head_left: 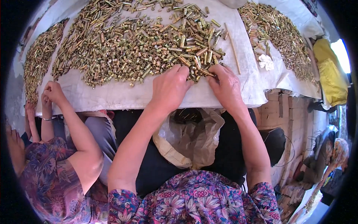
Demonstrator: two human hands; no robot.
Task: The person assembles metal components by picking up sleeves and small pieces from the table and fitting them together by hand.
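Note:
A broad pile of small metal tubes (138, 52), gold and silvery, covers a white cloth on the table. My left hand (171, 86) is at the pile's near edge, with its fingers curled in and their tips hidden among the tubes. To its right, my right hand (226, 85) has thumb and forefinger closed on one gold metal tube (207, 72). Whether the left fingers hold a tube I cannot make out. Below the table edge, an open woven sack (169, 151) sits between my legs, its inside lined with a translucent bag and dark at the bottom.
A thin wooden stick (233, 50) lies right of the pile. More tubes are heaped at far left (43, 56) and far right (285, 33), near a crumpled white scrap (266, 62). A co-worker's arm (76, 119) reaches to the table at left. Yellow cloth (329, 72) hangs at right.

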